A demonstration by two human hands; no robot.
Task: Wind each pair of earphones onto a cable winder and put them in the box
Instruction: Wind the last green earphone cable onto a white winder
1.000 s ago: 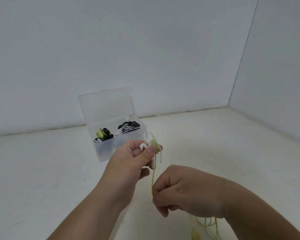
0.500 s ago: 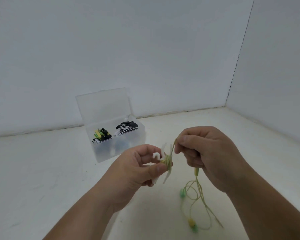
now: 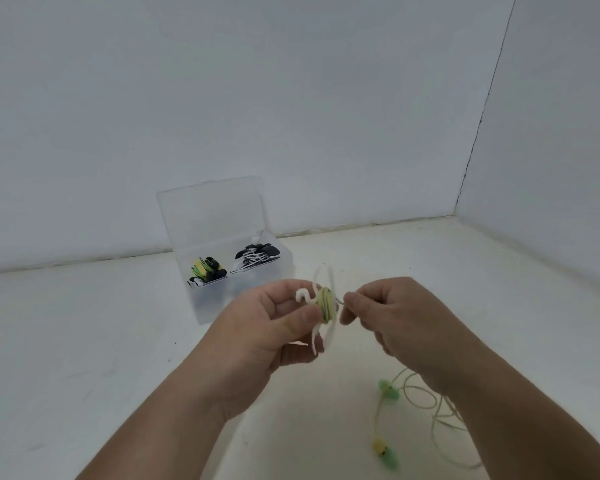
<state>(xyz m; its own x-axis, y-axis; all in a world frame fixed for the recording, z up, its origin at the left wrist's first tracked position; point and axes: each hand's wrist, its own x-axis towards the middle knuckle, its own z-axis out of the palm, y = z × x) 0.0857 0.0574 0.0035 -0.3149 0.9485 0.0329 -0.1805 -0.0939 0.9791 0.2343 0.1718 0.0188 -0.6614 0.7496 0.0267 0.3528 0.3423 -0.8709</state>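
My left hand (image 3: 274, 327) grips a white cable winder (image 3: 321, 306) with yellow-green earphone cable wound round its middle. Just to its right, my right hand (image 3: 395, 320) pinches the cable close to the winder. The loose rest of the earphones (image 3: 426, 403) hangs and lies in loops on the white surface below my right forearm, with a green earbud (image 3: 388, 389) and a yellow-green earbud (image 3: 383, 452) showing. Behind my hands stands the clear plastic box (image 3: 253, 296), lid up, holding two wound pairs: a yellow-and-black one (image 3: 207, 270) on the left and a black-and-white one (image 3: 255, 258) on the right.
The white surface (image 3: 84, 341) meets white walls at the back and on the right. The box's raised lid (image 3: 212, 216) leans toward the back wall.
My right hand has circled with the cable from below the winder, up over it, to close beside it on the right. More cable sits on the winder. The loose loops have shifted.
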